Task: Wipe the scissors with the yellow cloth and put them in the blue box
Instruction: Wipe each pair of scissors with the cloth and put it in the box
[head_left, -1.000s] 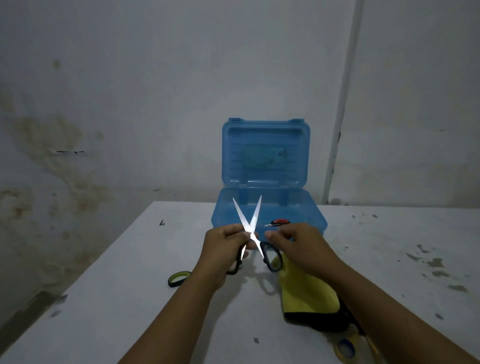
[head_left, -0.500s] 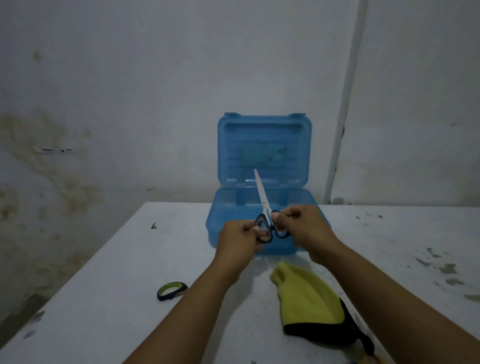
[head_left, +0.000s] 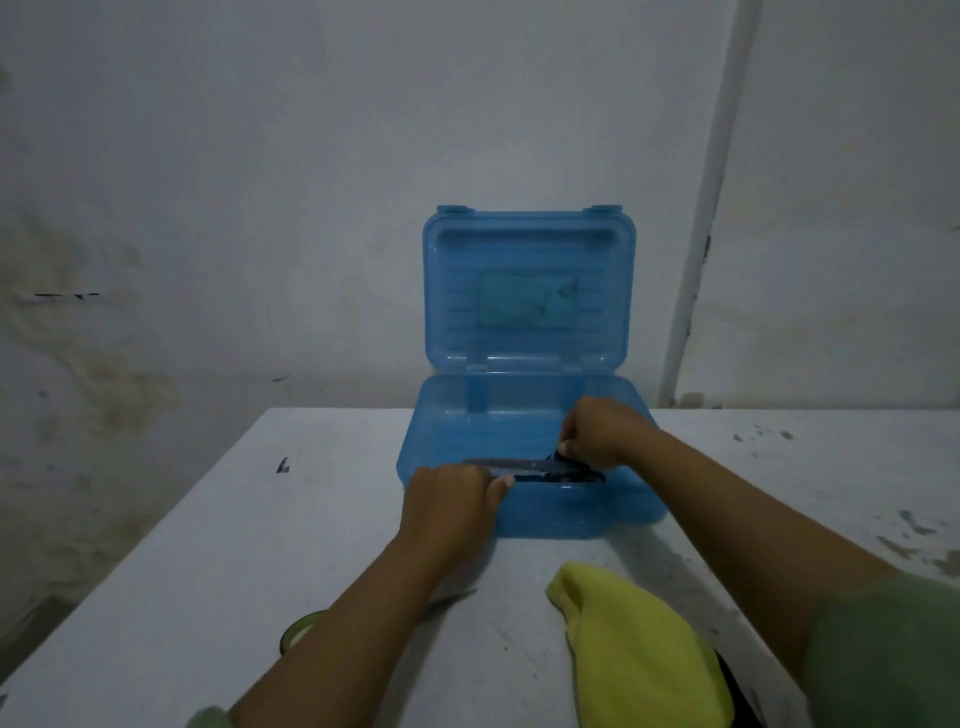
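Item: pair of scissors with dark handles and grey metal blades (head_left: 530, 464), held level over the near part of the open tray of the translucent blue plastic box (head_left: 535, 512), just above its near rim. The blade end is covered by the left hand (head_left: 451, 501), whose fingers are curled and pressed together over it. The handle end is pinched by the fingertips of the right hand (head_left: 602, 434), which is closed and reaches in from the right over the tray. The scissors thus lie between the two hands, touched by both.

Appearance: blades closed together, dull grey, slim; handle loops black, partly hidden by the right fingers.

Orientation: long axis set left to right, roughly parallel to the near wall of the box; handles to the right, blades to the left.

Box: lid (head_left: 529, 288) stood upright at the far side, placed on the white scuffed tabletop (head_left: 218, 545).

Also listed: yellow cloth with a dark edge (head_left: 639, 644), crumpled on the tabletop near and right of the box, apart from both hands.
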